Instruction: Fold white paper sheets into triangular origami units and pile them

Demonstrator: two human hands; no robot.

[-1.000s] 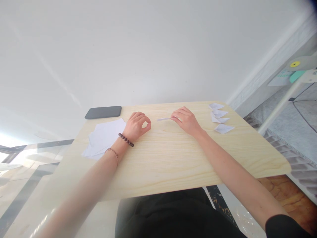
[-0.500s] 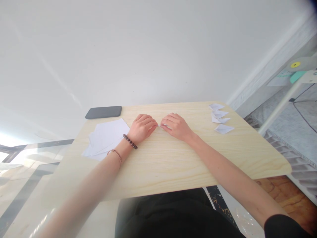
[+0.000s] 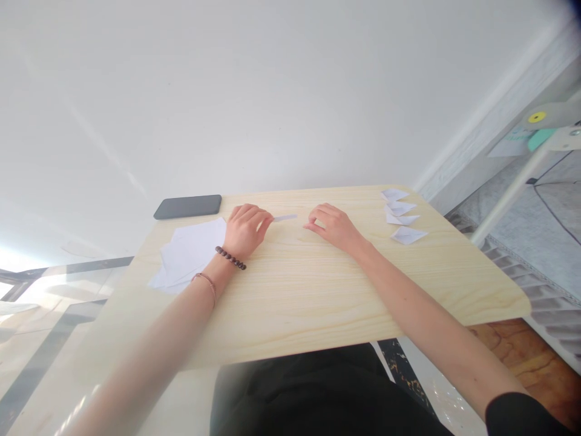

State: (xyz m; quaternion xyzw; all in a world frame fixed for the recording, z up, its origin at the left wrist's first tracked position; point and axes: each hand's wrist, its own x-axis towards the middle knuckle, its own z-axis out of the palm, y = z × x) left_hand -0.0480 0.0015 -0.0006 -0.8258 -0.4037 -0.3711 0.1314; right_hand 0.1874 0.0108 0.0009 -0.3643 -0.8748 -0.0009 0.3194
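My left hand (image 3: 247, 230) is closed, with thumb and fingertips pinching one end of a narrow folded strip of white paper (image 3: 285, 217). The strip sticks out to the right, just above or on the table. My right hand (image 3: 333, 225) is a short way right of the strip and does not touch it. Its fingers are curled, thumb and forefinger tips slightly apart, and nothing shows between them. Beside my left wrist lies a loose stack of white paper sheets (image 3: 193, 248).
Several folded white paper boats (image 3: 408, 235) stand in a column at the right of the wooden table (image 3: 295, 303). A dark phone (image 3: 187, 207) lies at the back left. Behind the table rises a white wall (image 3: 272, 91); a white metal pole (image 3: 512, 188) stands at the right.
My hands have moved apart. The left has drawn leftward with the paper strip, and the right has let go and shifted slightly right.
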